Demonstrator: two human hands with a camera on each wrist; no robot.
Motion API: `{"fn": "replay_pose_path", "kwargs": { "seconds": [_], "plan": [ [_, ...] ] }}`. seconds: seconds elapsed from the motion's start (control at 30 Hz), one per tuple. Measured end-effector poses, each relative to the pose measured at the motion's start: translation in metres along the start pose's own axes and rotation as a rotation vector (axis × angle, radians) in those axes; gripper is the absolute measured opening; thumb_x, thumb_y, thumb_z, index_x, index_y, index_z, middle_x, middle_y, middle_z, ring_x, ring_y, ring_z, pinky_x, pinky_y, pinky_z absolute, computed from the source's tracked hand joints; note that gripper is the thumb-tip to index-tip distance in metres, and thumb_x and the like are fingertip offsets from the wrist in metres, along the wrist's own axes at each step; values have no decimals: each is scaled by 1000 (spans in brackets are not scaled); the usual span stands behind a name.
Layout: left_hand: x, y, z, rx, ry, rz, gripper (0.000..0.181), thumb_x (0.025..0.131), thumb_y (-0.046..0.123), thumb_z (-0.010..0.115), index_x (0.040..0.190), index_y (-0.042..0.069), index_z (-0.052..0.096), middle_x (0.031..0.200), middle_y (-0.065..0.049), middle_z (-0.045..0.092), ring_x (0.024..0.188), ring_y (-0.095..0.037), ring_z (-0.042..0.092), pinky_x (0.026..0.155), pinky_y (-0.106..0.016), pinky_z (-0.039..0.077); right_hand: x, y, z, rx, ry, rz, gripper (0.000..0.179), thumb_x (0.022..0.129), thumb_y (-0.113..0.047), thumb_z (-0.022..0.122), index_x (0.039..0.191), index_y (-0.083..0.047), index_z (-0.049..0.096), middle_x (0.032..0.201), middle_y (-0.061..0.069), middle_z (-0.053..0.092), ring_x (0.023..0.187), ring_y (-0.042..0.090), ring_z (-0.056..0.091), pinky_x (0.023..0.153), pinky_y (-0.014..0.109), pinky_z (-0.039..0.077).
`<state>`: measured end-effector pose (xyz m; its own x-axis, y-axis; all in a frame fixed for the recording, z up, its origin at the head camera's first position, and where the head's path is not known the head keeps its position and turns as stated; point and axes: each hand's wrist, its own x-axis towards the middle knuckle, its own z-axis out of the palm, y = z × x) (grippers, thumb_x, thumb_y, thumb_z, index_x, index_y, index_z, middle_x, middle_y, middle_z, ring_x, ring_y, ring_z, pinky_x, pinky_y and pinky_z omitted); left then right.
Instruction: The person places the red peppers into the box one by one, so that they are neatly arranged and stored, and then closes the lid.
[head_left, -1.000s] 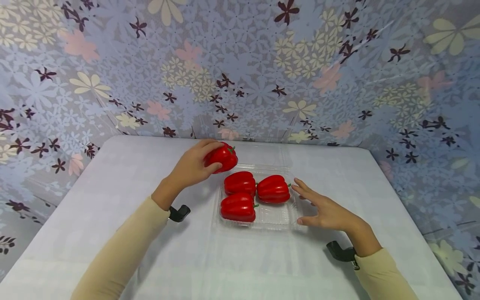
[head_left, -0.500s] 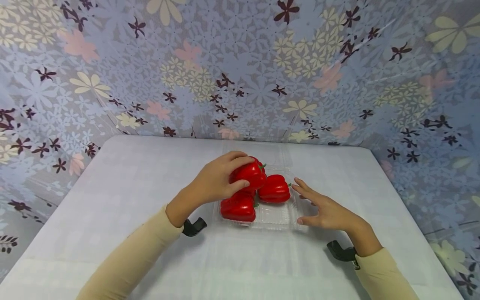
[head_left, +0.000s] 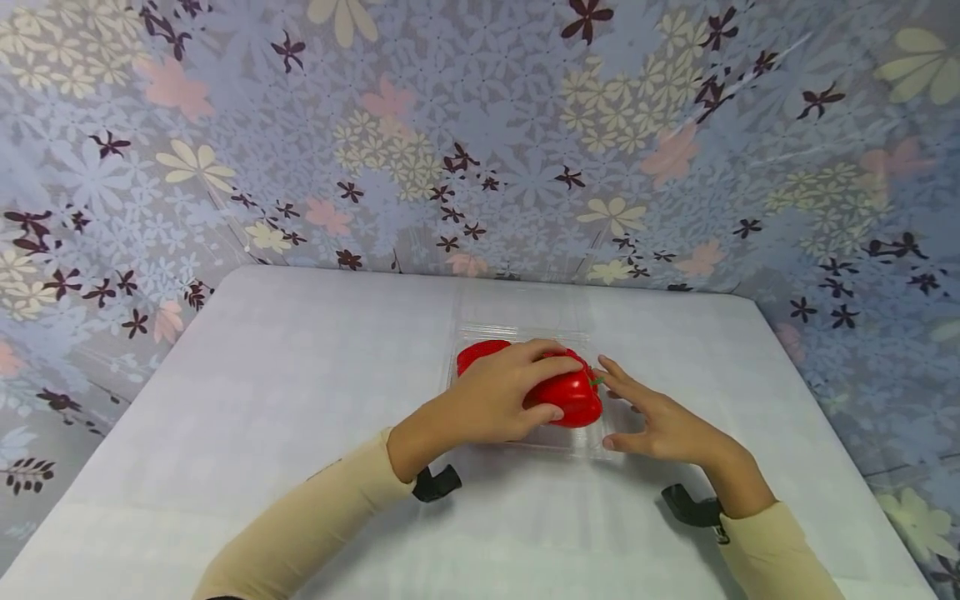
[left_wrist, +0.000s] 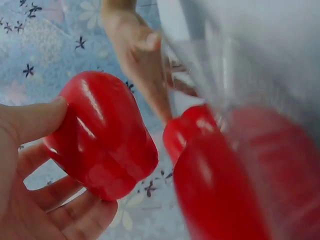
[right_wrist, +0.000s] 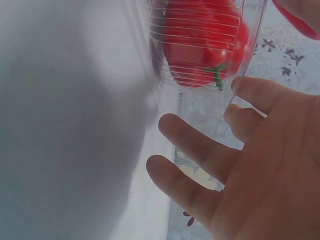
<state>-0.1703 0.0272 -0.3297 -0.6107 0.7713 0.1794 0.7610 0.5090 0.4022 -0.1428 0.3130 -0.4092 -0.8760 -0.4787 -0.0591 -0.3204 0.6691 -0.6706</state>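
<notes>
My left hand (head_left: 487,402) grips a red bell pepper (head_left: 573,398) with thumb and fingers, holding it over the right part of a clear plastic clamshell container (head_left: 517,332). In the left wrist view this bell pepper (left_wrist: 102,132) is raised above the others. Another red bell pepper (head_left: 480,352) shows behind my left hand; the rest in the container are mostly hidden from the head. More red peppers (left_wrist: 210,185) sit inside, seen past the container wall. My right hand (head_left: 667,427) is spread at the container's right side, fingertips right at its wall (right_wrist: 245,65), with nothing held.
A white cloth covers the table (head_left: 337,333). The container's transparent lid (head_left: 525,302) lies folded back toward the floral backdrop (head_left: 480,150). Black wrist camera mounts (head_left: 438,483) stick out beneath both wrists.
My left hand has carried the bell pepper rightward and toward me, from the container's back left to above its right part. My right hand stays in nearly the same place.
</notes>
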Motion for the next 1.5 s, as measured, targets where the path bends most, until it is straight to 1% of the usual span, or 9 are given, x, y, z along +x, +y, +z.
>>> {"fn": "replay_pose_path", "kwargs": {
  "seconds": [0.1,0.2,0.33,0.5,0.67,0.8,1.03,1.3,1.5],
  "plan": [
    [0,5,9,35,-7,-15,55,91,34,69,143,26,53,146,-1,52,132,-19,54,102,-40,54,0,0,1,13,-6,-15,84,86,-29,75,156,-13,30,166,19,14,134,48,49,102,69,43],
    [0,6,18,66,-4,-27,54,91,34,69,142,27,54,145,0,53,131,-18,55,104,-41,53,0,-1,1,15,-12,-24,86,86,-30,75,157,-12,28,167,19,14,134,49,47,100,71,44],
    [1,6,27,92,1,-17,54,90,35,70,141,27,54,143,1,54,128,-18,56,104,-39,53,1,-3,-1,15,-6,-31,87,86,-30,76,156,-8,29,166,21,15,139,50,42,98,72,44],
    [1,4,35,118,2,1,54,90,36,70,140,27,55,142,1,55,128,-18,56,106,-36,51,2,-2,-3,17,-11,-17,87,86,-31,75,156,-9,29,166,20,14,140,49,40,96,74,44],
    [3,4,38,123,3,8,54,90,35,70,141,25,55,142,0,55,129,-18,56,109,-36,49,1,0,-3,9,-9,-13,87,85,-31,76,156,-9,29,166,21,15,140,49,41,98,73,44],
    [5,5,41,122,-9,-7,55,90,36,70,142,25,55,142,0,55,129,-18,56,109,-36,49,0,0,-3,18,-8,-9,88,85,-32,76,156,-10,29,166,19,14,141,49,39,98,73,43],
    [4,5,48,157,-24,-6,55,90,36,70,141,25,54,143,-2,55,130,-18,56,109,-35,49,-1,2,-1,13,-2,-8,88,85,-32,76,157,-11,29,167,19,15,143,48,38,102,70,43],
    [6,5,47,195,-29,0,55,90,37,70,142,25,55,142,-3,56,130,-19,56,108,-35,50,0,1,-3,1,-5,-11,89,85,-31,76,156,-10,28,166,19,15,145,47,33,105,68,42],
    [8,5,48,224,-55,21,55,91,36,70,142,26,55,143,-3,55,129,-19,57,107,-34,51,0,0,-3,-5,-13,13,88,85,-34,75,156,-10,29,166,20,15,144,49,34,101,71,43]
  ]
}}
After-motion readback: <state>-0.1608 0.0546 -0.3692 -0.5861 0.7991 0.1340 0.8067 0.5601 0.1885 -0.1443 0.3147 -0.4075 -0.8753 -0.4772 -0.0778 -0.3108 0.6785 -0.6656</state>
